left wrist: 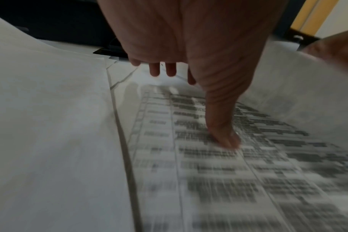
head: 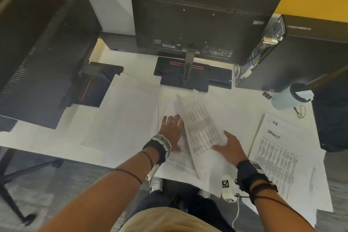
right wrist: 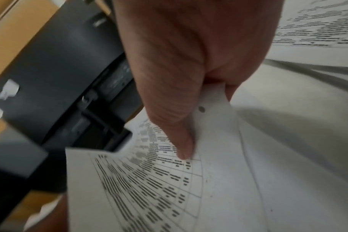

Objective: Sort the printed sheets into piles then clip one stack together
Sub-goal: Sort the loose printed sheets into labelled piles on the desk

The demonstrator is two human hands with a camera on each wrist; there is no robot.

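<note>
Head view | right hand point(head: 230, 149) pinches lifted printed sheet point(head: 202, 130), thumb on top, long axis near–far, tilted up | left hand point(head: 172, 130) flat, fingers spread on centre pile point(head: 178, 162) | right pile point(head: 286, 156) lies right, nearer right hand
</note>
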